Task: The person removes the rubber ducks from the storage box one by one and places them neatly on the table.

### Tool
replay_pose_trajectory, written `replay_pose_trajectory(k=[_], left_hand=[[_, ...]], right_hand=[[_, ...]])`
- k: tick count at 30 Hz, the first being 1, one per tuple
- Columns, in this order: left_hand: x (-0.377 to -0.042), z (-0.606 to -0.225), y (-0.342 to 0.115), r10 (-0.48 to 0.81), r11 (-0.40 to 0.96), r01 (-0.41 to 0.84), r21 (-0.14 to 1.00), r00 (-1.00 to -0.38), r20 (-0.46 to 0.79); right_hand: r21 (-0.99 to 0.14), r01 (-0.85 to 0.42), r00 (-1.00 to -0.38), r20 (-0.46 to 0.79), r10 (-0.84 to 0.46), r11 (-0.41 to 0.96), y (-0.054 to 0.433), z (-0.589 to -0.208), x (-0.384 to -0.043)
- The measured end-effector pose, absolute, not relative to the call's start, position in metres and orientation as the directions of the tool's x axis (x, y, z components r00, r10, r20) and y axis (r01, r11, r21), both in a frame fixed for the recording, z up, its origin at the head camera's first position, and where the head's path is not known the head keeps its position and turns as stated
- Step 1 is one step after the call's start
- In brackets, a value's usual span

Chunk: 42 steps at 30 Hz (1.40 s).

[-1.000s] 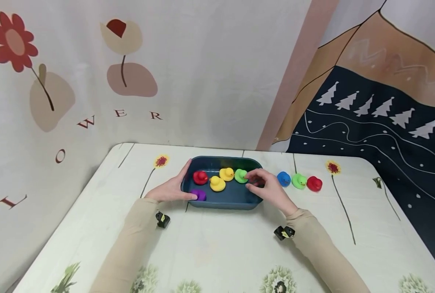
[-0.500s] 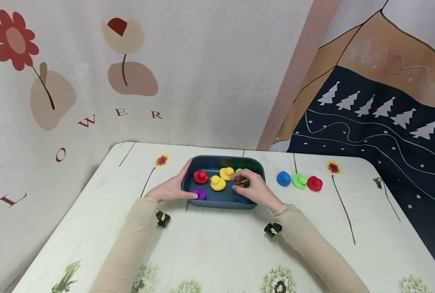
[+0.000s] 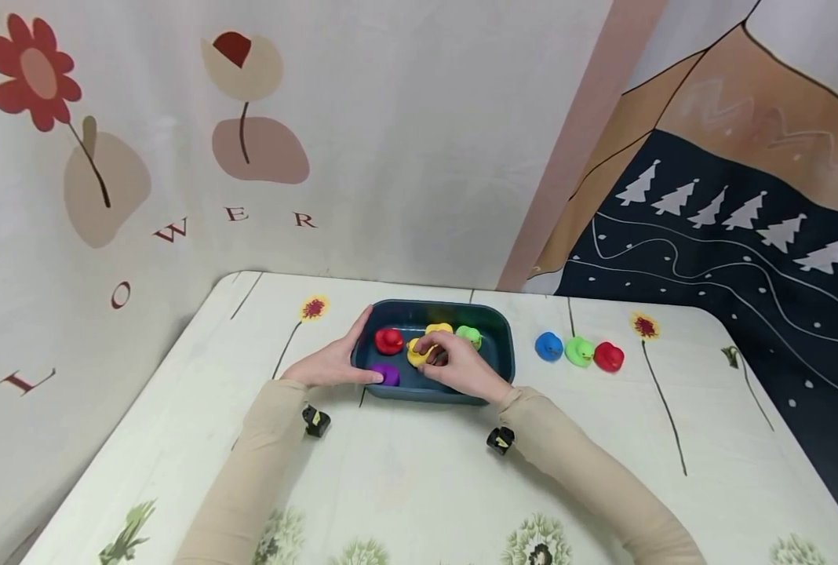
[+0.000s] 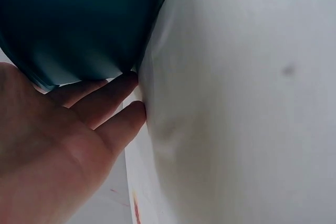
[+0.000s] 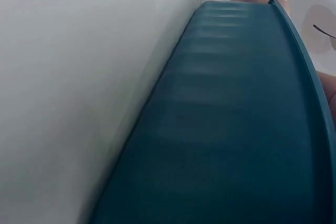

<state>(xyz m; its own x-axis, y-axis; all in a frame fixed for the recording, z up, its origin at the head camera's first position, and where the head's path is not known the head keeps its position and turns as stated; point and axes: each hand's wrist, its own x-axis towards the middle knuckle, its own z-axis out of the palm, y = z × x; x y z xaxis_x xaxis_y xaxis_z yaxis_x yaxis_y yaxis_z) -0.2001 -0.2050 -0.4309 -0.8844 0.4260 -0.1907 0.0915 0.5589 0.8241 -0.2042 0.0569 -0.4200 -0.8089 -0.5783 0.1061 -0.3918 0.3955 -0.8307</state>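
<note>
A dark teal plastic tray (image 3: 500, 353) on the table holds several rubber ducks. My left hand (image 3: 330, 365) grips its left end, thumb over the rim by the purple duck (image 3: 391, 375), other fingers along the outer wall, as the left wrist view shows. Inside the tray, my right hand (image 3: 464, 365) has thumb and fingertips around the front yellow duck (image 3: 415, 355), partly covering it. Behind it sits another yellow duck (image 3: 439, 327); a red duck (image 3: 388, 341) is at the left and a green duck (image 3: 470, 336) at the right. The right wrist view shows mostly the tray's outer side.
Right of the tray, a blue duck (image 3: 549, 346), a light green duck (image 3: 578, 351) and a red duck (image 3: 609, 357) stand in a row on the patterned tablecloth (image 3: 405, 479). A printed curtain (image 3: 405, 157) hangs behind the table.
My right hand has moved left across the tray, from beside the green duck to the front yellow duck, uncovering the green one. My left hand stays on the tray's end.
</note>
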Motion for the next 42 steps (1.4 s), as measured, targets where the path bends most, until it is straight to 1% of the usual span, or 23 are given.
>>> replay_pose_trajectory(k=[8,16,21,28,36,42], left_hand=[[-0.200,-0.433,-0.205,0.433,0.555,0.108,0.825,-0.884,-0.175],[-0.201,-0.429,-0.208,0.420,0.565,0.103,0.818,-0.890,-0.178],[-0.202,-0.431,-0.208,0.424,0.556,0.091,0.826,-0.886,-0.188],[-0.203,-0.434,-0.207,0.423,0.542,0.069,0.838,-0.883,-0.201],[-0.203,-0.434,-0.206,0.426,0.533,0.064,0.844,-0.882,-0.202],[-0.202,-0.433,-0.206,0.420,0.543,0.061,0.837,-0.883,-0.209]], right_hand=[[-0.818,-0.319,-0.881,0.069,-0.469,0.479,0.042,-0.423,-0.212],[-0.806,-0.281,-0.902,0.037,-0.430,0.521,0.039,-0.425,-0.218],[-0.801,-0.290,-0.875,0.000,-0.484,0.524,0.039,-0.425,-0.219],[-0.826,-0.315,-0.820,-0.012,-0.572,0.468,0.042,-0.426,-0.219],[-0.842,-0.301,-0.788,-0.044,-0.614,0.447,0.044,-0.426,-0.217],[-0.841,-0.336,-0.757,-0.027,-0.653,0.424,0.044,-0.427,-0.216]])
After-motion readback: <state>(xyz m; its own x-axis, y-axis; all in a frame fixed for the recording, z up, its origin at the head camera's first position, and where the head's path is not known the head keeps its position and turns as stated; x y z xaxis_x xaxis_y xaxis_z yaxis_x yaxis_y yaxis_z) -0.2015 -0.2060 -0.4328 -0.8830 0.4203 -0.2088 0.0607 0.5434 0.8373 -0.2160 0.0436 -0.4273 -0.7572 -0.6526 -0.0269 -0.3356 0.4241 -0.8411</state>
